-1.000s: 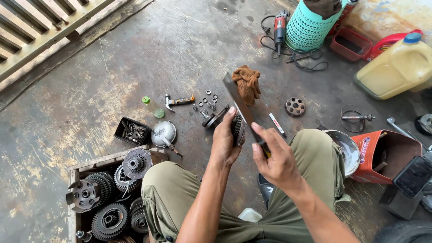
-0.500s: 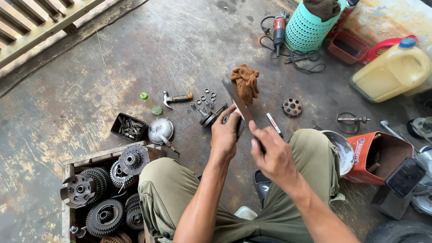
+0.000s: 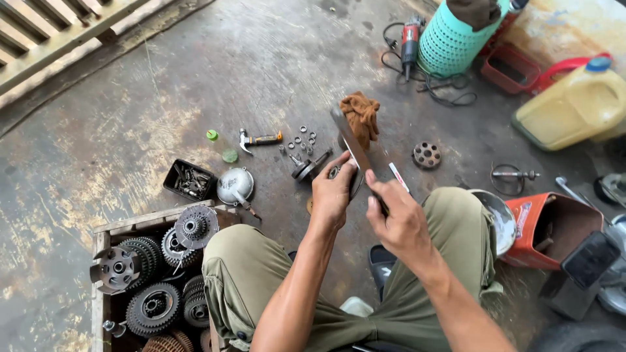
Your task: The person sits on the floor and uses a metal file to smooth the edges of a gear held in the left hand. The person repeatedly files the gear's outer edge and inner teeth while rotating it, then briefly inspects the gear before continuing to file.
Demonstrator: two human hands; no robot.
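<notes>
Left hand [image 3: 334, 194] clamped round small round metal part [image 3: 355, 186] above floor [image 3: 163, 98], between knees. Right hand [image 3: 396, 218] closed on lower end of flat steel bar [image 3: 351, 145], blade angled up toward rag [image 3: 360, 116]. Bar looked stiff, heavy, probably oily; best gripped low. Part mostly hidden by fingers. Crate [image 3: 101, 231] of gears at left.

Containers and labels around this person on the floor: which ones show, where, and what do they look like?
Jug: far right, squarish, pale yellow, blue cap.
Basket: top, round, teal mesh.
Red tray: beside the basket, rectangular, open.
Orange-red tub: right, white label patch on its side.
Wooden crate: lower left, full of gears.
</notes>
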